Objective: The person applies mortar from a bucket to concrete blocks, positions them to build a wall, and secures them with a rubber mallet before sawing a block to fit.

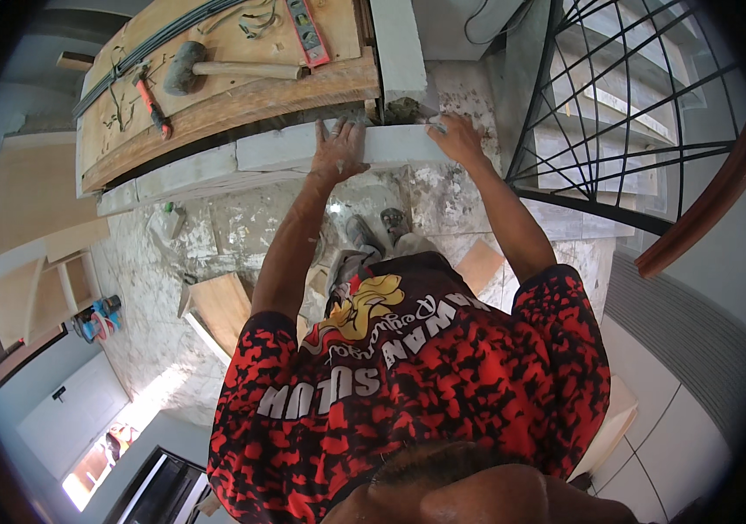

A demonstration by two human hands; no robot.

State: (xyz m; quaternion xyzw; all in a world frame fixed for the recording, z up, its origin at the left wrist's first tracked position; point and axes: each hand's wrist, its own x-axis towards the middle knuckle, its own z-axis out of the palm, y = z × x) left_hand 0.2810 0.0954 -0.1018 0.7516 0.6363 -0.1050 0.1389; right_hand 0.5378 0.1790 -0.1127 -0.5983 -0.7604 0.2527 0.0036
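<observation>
A row of white lightweight building blocks runs along the front of a wooden worktop (250, 109). My left hand (338, 150) lies on the long white block (397, 145), its fingers spread over the upper edge. At this block's right end, the fingers of my right hand (458, 140) are bent in against the corner. Whether something small is pinched there is hidden. Another white block (403, 52) extends away from that corner, with rough grey mortar (402, 109) at the joint. To the left, a further white block (185, 177) continues the row.
On the worktop lie a rubber mallet (185, 70), a red-handled hammer (153, 106), a red spirit level (307, 33) and dark rods (159, 48). A black metal railing (626, 113) stands at right. Wooden boards (220, 307) and a plastic bottle (166, 221) are on the stained floor.
</observation>
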